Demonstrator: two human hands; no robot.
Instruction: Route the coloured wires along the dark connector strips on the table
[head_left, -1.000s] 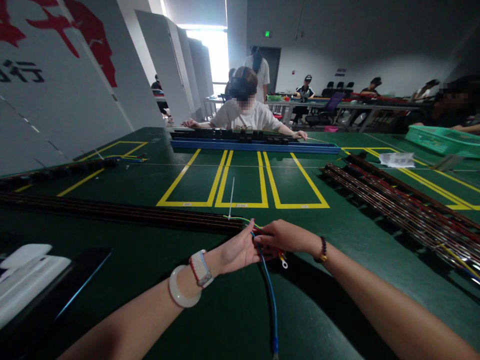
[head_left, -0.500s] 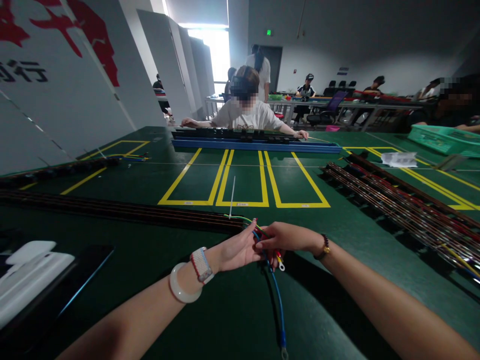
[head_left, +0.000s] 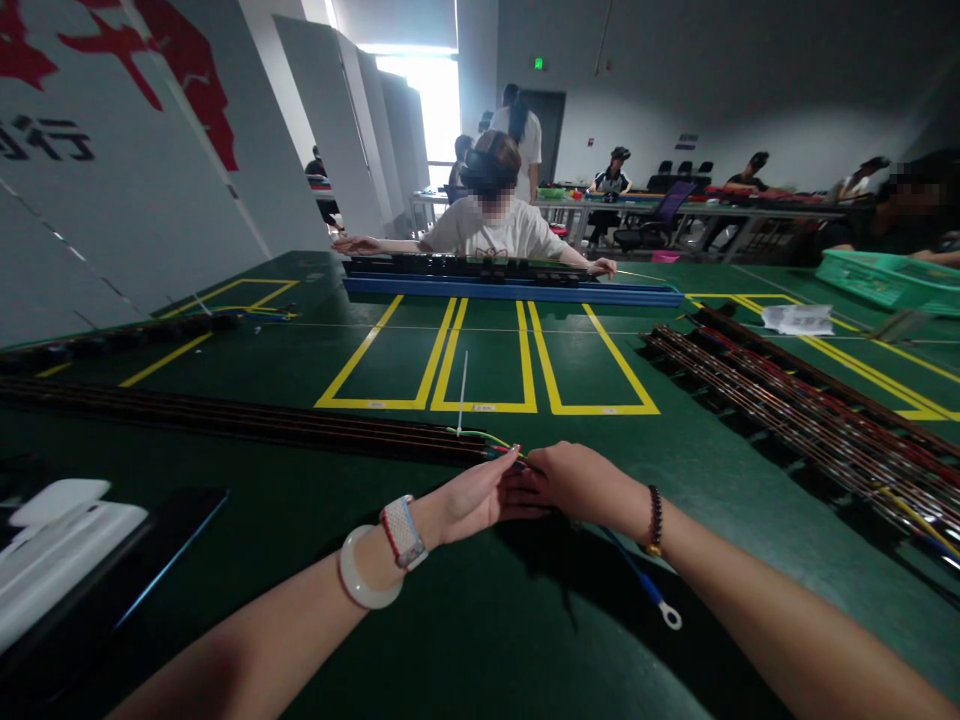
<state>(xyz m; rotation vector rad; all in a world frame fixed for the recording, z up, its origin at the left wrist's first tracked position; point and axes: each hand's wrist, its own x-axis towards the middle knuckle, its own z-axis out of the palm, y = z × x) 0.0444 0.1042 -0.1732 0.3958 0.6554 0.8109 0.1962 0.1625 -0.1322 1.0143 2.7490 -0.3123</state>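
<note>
At the end of a long dark busbar-like strip (head_left: 360,430), my left hand (head_left: 480,495) closes on a bundle of wires, its thumb pointing up and right. My right hand (head_left: 574,485) overlaps it from the right, fingers curled round the same wires. A yellow-green wire (head_left: 487,435) runs from the strip into both hands. Below my right hand a blue wire (head_left: 626,555) comes out and ends in a ring terminal (head_left: 670,615). A white cable tie (head_left: 463,392) stands upright on the strip, left of my hands. The wires between my palms are mostly hidden.
Yellow tape (head_left: 375,404) marks boxes on the green table (head_left: 480,345). Several long dark strips with wires (head_left: 795,420) lie at right. Across the table a person (head_left: 487,225) sits behind a blue rail (head_left: 517,290). A green basket (head_left: 885,280) stands at far right.
My right hand has turned over the wires. The blue wire's terminal end has swung up and right. The red and yellow wire ends are now hidden in my hands.
</note>
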